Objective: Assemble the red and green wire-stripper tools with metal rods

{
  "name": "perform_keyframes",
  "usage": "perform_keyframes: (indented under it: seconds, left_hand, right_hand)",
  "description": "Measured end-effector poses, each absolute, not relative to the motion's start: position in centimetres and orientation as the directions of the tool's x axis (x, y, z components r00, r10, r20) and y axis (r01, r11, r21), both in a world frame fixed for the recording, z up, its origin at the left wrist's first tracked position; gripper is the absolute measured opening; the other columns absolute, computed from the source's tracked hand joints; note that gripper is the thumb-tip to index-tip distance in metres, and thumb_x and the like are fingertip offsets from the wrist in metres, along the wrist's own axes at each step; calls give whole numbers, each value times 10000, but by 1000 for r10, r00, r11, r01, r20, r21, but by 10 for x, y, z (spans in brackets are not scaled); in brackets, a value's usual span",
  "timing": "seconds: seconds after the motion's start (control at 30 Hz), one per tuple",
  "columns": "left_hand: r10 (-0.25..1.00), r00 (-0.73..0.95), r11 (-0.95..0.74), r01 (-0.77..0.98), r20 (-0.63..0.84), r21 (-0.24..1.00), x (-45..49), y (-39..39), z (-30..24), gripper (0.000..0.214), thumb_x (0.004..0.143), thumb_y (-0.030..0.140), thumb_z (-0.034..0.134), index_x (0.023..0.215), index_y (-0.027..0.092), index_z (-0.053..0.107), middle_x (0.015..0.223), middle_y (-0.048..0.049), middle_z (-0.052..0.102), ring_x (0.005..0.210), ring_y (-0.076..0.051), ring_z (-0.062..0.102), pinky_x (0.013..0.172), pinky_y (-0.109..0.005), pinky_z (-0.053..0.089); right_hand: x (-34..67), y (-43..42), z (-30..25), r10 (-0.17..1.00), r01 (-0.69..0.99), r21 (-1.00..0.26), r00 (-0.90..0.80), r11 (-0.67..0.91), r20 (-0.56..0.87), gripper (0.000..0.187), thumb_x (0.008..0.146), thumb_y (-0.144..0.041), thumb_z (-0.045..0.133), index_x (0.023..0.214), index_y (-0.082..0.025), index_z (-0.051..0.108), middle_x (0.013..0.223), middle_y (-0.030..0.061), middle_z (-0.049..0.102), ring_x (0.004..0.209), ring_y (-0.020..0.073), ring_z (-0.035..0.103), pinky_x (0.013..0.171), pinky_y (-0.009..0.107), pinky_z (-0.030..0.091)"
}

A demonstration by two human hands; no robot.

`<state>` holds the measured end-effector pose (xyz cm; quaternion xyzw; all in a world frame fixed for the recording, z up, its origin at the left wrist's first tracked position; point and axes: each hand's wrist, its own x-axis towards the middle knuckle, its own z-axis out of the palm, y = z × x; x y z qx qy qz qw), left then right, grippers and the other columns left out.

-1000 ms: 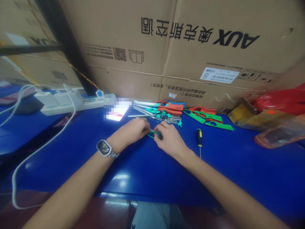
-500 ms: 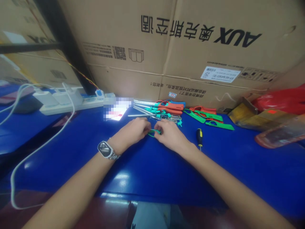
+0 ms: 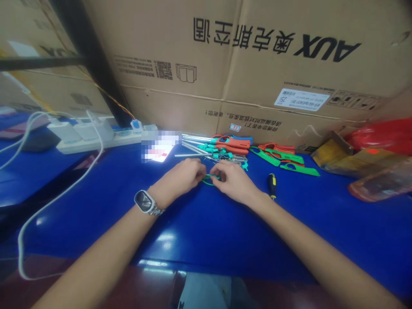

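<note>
Between my hands lies a green lighter casing (image 3: 209, 182), low over the table and partly hidden by my fingers. My left hand (image 3: 188, 175) is closed, with its fingertips pinching the casing's left end. On the other side, the thumb and fingers of my right hand (image 3: 233, 179) are closed at the casing's right end. Just beyond my fingers is a pile of long-nozzle lighters (image 3: 233, 143) with orange handles, metal tubes and small teal parts (image 3: 206, 149). More green and orange casings (image 3: 273, 156) lie to the right of the pile.
A black and yellow screwdriver (image 3: 272, 185) lies right of my right hand on the blue table (image 3: 206, 231). A lit phone (image 3: 158, 151) and a white power strip (image 3: 77, 145) with cables sit at the left. A large cardboard box (image 3: 180, 105) stands behind; packages (image 3: 383, 180) are at the right.
The view has shifted slightly, so everything appears a little further right. My hands stay at the green casing, with only small finger movement.
</note>
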<state>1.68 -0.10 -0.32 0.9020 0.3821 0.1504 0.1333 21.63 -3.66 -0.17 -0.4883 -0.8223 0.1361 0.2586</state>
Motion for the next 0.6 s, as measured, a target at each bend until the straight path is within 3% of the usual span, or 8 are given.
perform_keyframes:
  seconds: [0.1, 0.33, 0.6]
  left_hand:
    - [722, 670, -680, 639, 176, 360, 17, 0, -4, 168, 877, 136, 533, 824, 179, 687, 812, -52, 643, 703, -168, 584, 656, -283, 408]
    - [706, 683, -696, 620, 187, 361, 17, 2, -6, 167, 886, 149, 532, 811, 171, 680, 797, -52, 643, 713, -168, 589, 666, -284, 410]
    - [722, 665, -680, 633, 188, 370, 16, 2, -9, 166, 882, 153, 534, 807, 182, 679, 790, -43, 648, 702, -167, 580, 661, -283, 402]
  right_hand:
    - [218, -37, -3, 854, 720, -462, -415, 518, 312, 74, 862, -169, 613, 888, -196, 677, 849, 9, 630, 685, 124, 557, 644, 269, 412]
    - [212, -38, 2, 818, 797, -235, -473, 556, 327, 100, 871, -190, 609, 897, -188, 705, 918, 57, 656, 791, 187, 593, 746, 334, 425]
    - [214, -26, 18, 846, 785, -315, -504, 533, 176, 106, 826, -128, 632, 849, -182, 720, 833, 32, 688, 761, 163, 596, 699, 275, 387]
